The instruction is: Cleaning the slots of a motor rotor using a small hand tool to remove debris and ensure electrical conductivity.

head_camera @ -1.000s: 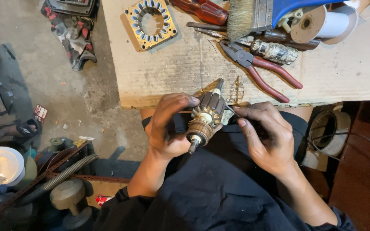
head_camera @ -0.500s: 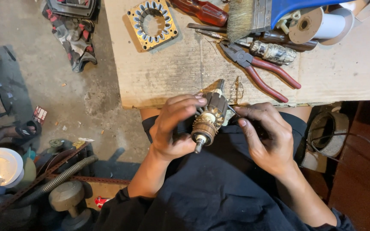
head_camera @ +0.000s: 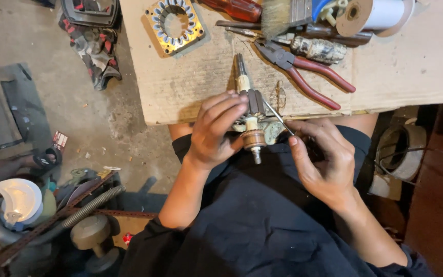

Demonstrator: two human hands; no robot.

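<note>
Head view, looking down at a seated person's lap: the left hand (head_camera: 216, 131) was closed around a motor armature (head_camera: 249, 120), held over the near edge of a cardboard-covered bench (head_camera: 411, 61), its shaft pointing away and its copper end toward the body. The right hand (head_camera: 324, 159), just beside it, pinched a thin metal pick (head_camera: 278, 117) whose tip touched the armature's core. On the bench lay red-handled pliers (head_camera: 308, 72), a square stator (head_camera: 175, 25), a brush (head_camera: 283, 13) and a tape roll (head_camera: 373, 15)
</note>
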